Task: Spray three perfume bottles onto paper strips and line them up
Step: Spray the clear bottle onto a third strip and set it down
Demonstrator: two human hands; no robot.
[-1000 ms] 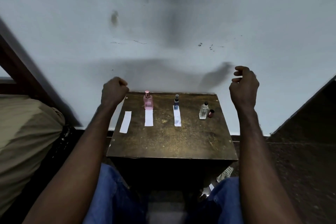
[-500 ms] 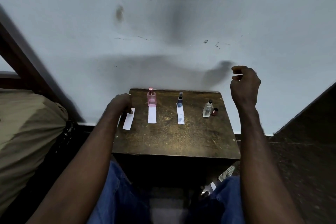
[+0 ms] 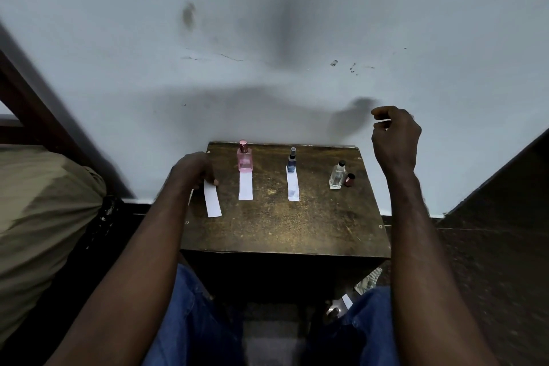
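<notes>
On the small brown table stand a pink perfume bottle, a slim blue bottle and a clear bottle with its dark red cap beside it. A white paper strip lies in front of the pink bottle and another strip in front of the blue one. My left hand pinches the far end of a third strip at the table's left edge. My right hand hovers above the back right corner, fingers curled, holding nothing.
A pale wall rises right behind the table. A beige cushion and dark wooden frame sit to the left. My knees in blue jeans are under the table's front edge.
My left hand came down from the air to the left strip and took hold of its far end; the strip has shifted and turned slightly. The right hand has barely moved.
</notes>
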